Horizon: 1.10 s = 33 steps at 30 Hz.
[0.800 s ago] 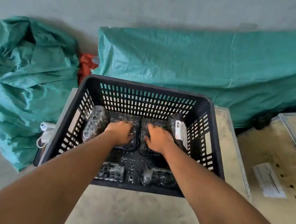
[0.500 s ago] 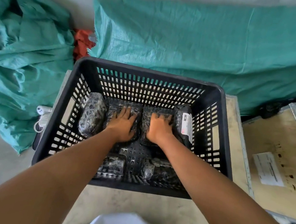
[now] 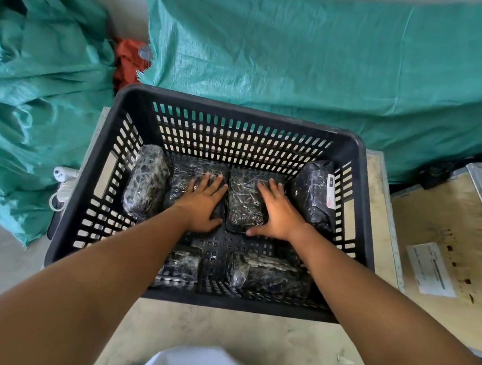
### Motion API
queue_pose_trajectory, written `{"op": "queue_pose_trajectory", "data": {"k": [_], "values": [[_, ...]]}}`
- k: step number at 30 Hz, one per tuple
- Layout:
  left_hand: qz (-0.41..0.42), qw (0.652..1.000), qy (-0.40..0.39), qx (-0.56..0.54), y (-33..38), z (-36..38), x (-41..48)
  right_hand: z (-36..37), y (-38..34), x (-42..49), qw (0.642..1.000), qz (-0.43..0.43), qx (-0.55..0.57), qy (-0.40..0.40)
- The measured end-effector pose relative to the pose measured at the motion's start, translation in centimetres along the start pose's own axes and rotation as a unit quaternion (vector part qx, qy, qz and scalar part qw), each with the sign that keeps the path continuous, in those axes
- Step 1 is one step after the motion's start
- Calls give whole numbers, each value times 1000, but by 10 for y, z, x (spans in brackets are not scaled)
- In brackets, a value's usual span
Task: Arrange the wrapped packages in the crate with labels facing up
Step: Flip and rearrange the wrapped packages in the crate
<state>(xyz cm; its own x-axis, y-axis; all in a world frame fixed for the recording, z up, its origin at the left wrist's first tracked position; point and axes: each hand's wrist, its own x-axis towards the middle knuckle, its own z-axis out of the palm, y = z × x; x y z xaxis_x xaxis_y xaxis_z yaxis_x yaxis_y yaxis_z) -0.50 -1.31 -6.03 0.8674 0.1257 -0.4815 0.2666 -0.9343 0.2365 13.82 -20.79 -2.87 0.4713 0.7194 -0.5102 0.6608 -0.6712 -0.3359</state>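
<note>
A black slotted crate holds several dark packages wrapped in clear film. A row lies along its far wall: a left package, a centre-left package, a centre-right package and a right package tilted on its side with a white label facing right. Two more packages lie near the front wall. My left hand rests flat, fingers spread, on the centre-left package. My right hand lies flat on the centre-right package, at its right edge. No label shows on the packages under my hands.
The crate stands on a wooden box. A second wooden box with a white paper label sits to the right. Teal tarps cover things behind and to the left. A white plug and cord lie left of the crate.
Both hands have gone from closed fists to flat, spread palms on the two middle packages. The right package's label now faces more sideways. My head has tilted down over the crate.
</note>
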Motion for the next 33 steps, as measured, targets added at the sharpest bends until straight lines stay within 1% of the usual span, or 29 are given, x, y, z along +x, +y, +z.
{"op": "queue_pose_trajectory", "data": {"k": [2, 3, 5, 7, 9, 11, 13, 17, 20, 21, 23, 24, 27, 30, 33], "values": [[3, 1000, -3, 7, 1, 2, 0, 4, 1, -1, 996, -4, -78, -36], [4, 1000, -4, 8, 1, 3, 0, 7, 2, -1, 995, -1, -95, -34], [7, 1000, -4, 10, 0, 3, 1, 8, 3, 1, 996, 6, -90, -16], [9, 1000, -4, 8, -1, 2, 0, 8, 3, 3, 997, 9, -79, -21], [8, 1000, -5, 4, -2, 3, -1, 8, 5, 4, 998, 6, -58, -30], [4, 1000, -4, 1, 0, 3, -2, 7, 6, 5, 1000, 1, -14, -20], [2, 1000, 5, -15, 1, 2, -3, 2, 6, 4, 1000, -6, 31, 4], [14, 994, 37, -105, -1, -4, -3, -7, 3, 2, 992, -26, 97, 70], [62, 988, 81, -113, -4, -14, 0, -13, 4, 1, 973, -32, 182, 137], [81, 984, 108, -115, -3, -16, 2, -15, 4, 0, 966, -29, 206, 151], [99, 971, 155, -152, -1, -19, 3, -17, 3, -1, 958, -19, 235, 163], [97, 964, 166, -182, -1, -22, 4, -18, 2, -1, 954, -14, 247, 169], [86, 950, 162, -252, -1, -34, 7, -20, 2, -2, 932, -9, 298, 207], [82, 939, 184, -278, -3, -49, 12, -27, -2, -6, 896, 9, 356, 266], [52, 924, 201, -322, 0, -66, 20, -34, -6, -9, 865, 24, 403, 299]]}}
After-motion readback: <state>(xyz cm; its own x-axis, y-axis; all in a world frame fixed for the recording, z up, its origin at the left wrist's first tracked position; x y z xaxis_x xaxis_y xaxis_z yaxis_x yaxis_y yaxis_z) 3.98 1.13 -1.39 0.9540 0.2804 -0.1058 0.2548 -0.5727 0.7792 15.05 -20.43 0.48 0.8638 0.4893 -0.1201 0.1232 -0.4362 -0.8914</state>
